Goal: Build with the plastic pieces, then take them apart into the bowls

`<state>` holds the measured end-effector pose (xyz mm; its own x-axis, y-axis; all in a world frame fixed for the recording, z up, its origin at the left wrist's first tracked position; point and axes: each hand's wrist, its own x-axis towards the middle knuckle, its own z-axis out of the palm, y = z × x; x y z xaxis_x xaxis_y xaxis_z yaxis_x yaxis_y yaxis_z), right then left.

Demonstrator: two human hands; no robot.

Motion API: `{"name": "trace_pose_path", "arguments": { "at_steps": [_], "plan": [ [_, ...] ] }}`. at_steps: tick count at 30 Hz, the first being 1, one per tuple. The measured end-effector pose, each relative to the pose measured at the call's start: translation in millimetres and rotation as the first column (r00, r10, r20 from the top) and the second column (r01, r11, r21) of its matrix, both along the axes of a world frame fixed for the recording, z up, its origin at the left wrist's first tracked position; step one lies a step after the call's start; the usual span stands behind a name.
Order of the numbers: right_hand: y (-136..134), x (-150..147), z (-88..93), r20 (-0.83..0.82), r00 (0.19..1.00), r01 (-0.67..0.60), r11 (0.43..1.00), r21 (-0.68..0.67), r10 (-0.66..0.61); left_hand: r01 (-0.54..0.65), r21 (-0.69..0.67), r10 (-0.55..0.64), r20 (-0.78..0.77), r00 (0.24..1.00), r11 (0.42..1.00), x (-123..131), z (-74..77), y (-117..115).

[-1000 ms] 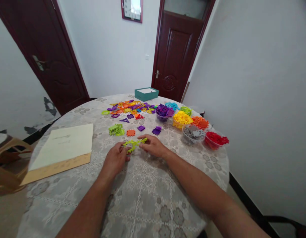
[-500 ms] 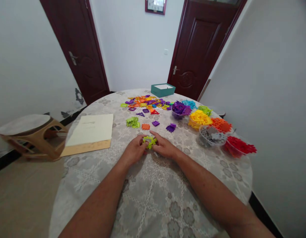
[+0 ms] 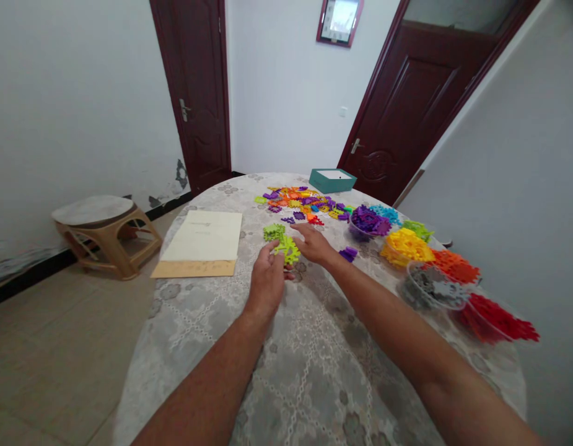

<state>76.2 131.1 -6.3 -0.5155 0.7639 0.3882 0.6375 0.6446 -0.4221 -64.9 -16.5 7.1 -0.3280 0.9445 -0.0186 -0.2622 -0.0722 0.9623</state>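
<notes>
My left hand (image 3: 266, 272) is closed on a lime-green notched building piece (image 3: 288, 249), thumb and fingers at its near edge. Just beyond it on the tablecloth lies a small stack of lime-green pieces (image 3: 273, 232). To the right, my right hand (image 3: 314, 244) is stretched forward, thumb and index finger apart, close beside the held piece. Whatever lies under its palm is hidden. A purple piece (image 3: 348, 254) shows past my right wrist, and a dark purple piece (image 3: 299, 215) and a red-orange one (image 3: 315, 220) lie ahead of the fingers.
Mixed coloured pieces (image 3: 305, 199) spread across the far table, before a green box (image 3: 332, 180). Tubs of purple (image 3: 370, 220), yellow (image 3: 407, 246), grey (image 3: 435, 286) and red (image 3: 493, 319) pieces line the right. Paper (image 3: 202, 238) lies left; a stool (image 3: 104, 235) stands beyond.
My right hand has let go of the lime-green piece and moved forward. My left hand keeps the piece, now nearer the green stack. The view has turned left.
</notes>
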Motion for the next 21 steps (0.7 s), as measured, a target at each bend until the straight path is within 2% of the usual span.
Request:
{"name": "trace_pose_path", "arguments": {
  "at_steps": [5, 8, 11, 15, 21],
  "plan": [
    [35.2, -61.0, -2.1, 0.232, 0.971, 0.066, 0.997, -0.031, -0.057, -0.255, 0.087, 0.219, 0.301, 0.928, 0.963, -21.6, 17.5, 2.0],
    [40.7, -86.3, -8.4, 0.340, 0.931, 0.165, 0.983, -0.077, -0.130, -0.305, 0.064, 0.261, 0.370, 0.892, 0.950, -34.3, 21.8, 4.0],
    [34.7, -94.4, -13.1, 0.383, 0.906, 0.216, 0.975, -0.054, -0.179, -0.305, 0.042, 0.264, 0.395, 0.880, 0.951, -40.4, 24.1, 4.8],
    [12.3, -77.6, -17.1, 0.368, 0.915, 0.171, 0.985, 0.018, -0.166, -0.280, 0.038, 0.241, 0.408, 0.880, 0.959, -40.8, 27.9, 3.5],
    [-42.9, -12.3, -22.7, 0.332, 0.943, 0.018, 0.999, 0.030, -0.027, -0.206, 0.046, 0.175, 0.364, 0.915, 0.978, -32.9, 30.7, 0.3]
  ]
}}
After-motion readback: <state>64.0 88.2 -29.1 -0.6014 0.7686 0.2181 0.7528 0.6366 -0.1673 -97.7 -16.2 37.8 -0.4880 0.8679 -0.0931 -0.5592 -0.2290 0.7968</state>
